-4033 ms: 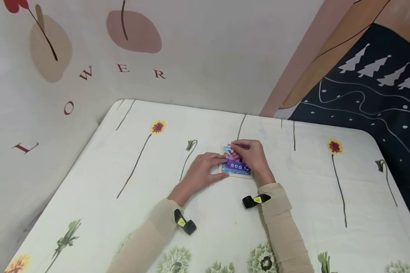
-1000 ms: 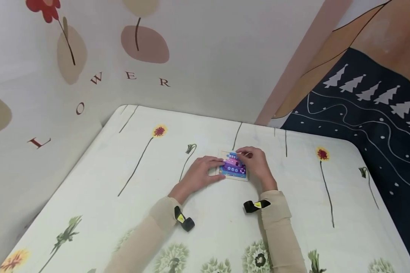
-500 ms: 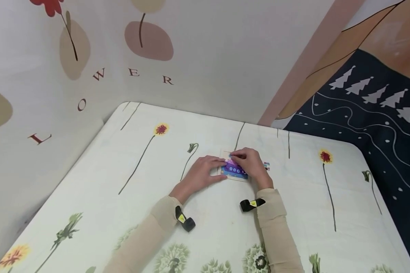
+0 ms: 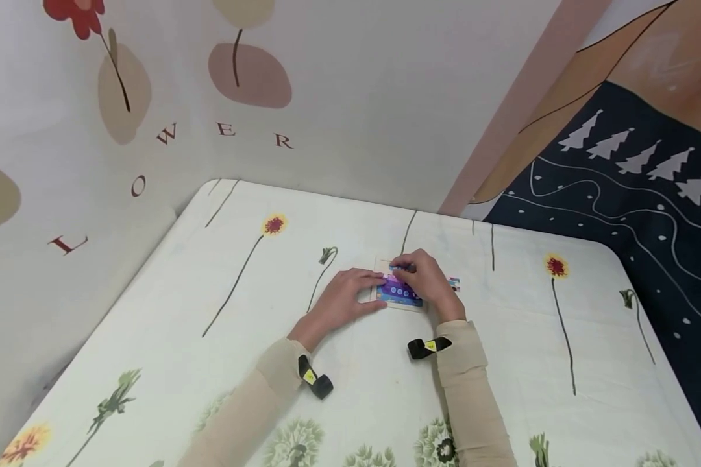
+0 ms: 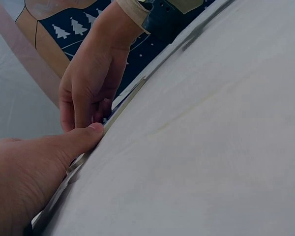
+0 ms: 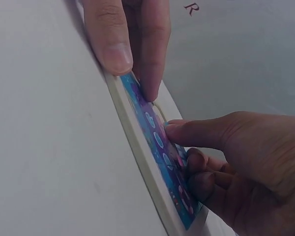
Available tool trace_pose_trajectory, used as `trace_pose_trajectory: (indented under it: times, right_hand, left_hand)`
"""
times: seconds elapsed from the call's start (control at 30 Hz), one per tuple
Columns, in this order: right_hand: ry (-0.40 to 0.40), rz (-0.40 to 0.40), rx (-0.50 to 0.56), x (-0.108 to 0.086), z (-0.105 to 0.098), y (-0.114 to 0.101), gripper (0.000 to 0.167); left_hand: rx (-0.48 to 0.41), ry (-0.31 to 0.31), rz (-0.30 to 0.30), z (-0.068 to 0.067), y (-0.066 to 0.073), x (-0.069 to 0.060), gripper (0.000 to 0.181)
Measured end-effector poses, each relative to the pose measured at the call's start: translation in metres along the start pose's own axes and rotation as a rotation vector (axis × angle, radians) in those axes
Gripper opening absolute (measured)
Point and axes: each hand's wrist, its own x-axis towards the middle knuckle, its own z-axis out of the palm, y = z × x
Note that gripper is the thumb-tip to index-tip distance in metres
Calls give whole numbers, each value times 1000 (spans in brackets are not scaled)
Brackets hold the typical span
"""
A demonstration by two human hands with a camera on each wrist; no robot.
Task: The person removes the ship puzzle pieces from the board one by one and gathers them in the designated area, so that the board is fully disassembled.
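Observation:
A small wooden jigsaw puzzle board (image 4: 407, 307) with a purple and pink ship picture lies on the table. My left hand (image 4: 341, 295) rests on its left side, fingers extended. In the right wrist view the left thumb (image 6: 117, 59) touches the board's near corner and a finger lies on the picture. My right hand (image 4: 425, 275) is over the upper part of the board, with thumb and fingers curled. It pinches a small blue puzzle piece (image 4: 393, 267) near the top edge; the fingers hide most of it. Another colourful puzzle piece (image 4: 455, 284) lies just right of this hand.
The flower-printed white cloth (image 4: 339, 389) covers the table. A pale wall (image 4: 356, 130) stands behind it, and a dark tree-patterned panel (image 4: 607, 188) is at the right. Black cameras are strapped to both wrists.
My right hand has shifted slightly left over the board since a second ago, covering more of the ship's top. The loose piece at its right has come into view. The left hand stays put.

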Motion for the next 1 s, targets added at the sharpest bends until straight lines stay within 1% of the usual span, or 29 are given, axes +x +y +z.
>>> trace_pose_trajectory:
  times: [0.1,0.23,0.4,0.53,0.67,0.77,1.0]
  right_hand:
    - [6,5,14,0,1,2,18]
    - [20,37,33,-3,2,2,17]
    - [44,37,28,-4,0,1,23]
    - [69,70,47,-5,-2,0,29]
    - [88,98,60,-6,-3,1,26]
    - [85,95,55,-6,-5,3,24]
    - [82,91,96,-8,-11,8,26]
  left_hand:
    - [-4,-2,-3,2,-1,-1,53]
    - [-5,-7,-6,3,-1,-1,52]
    - [-6,-1,0,3,-1,0,53]
    - [-4,6,0,2,-2,1,52]
    - [-3,4,-2,2,-1,1,52]
    - [-6,2,-7,1,-1,1,52]
    - [-11,-15,-36,0,2,0,53]
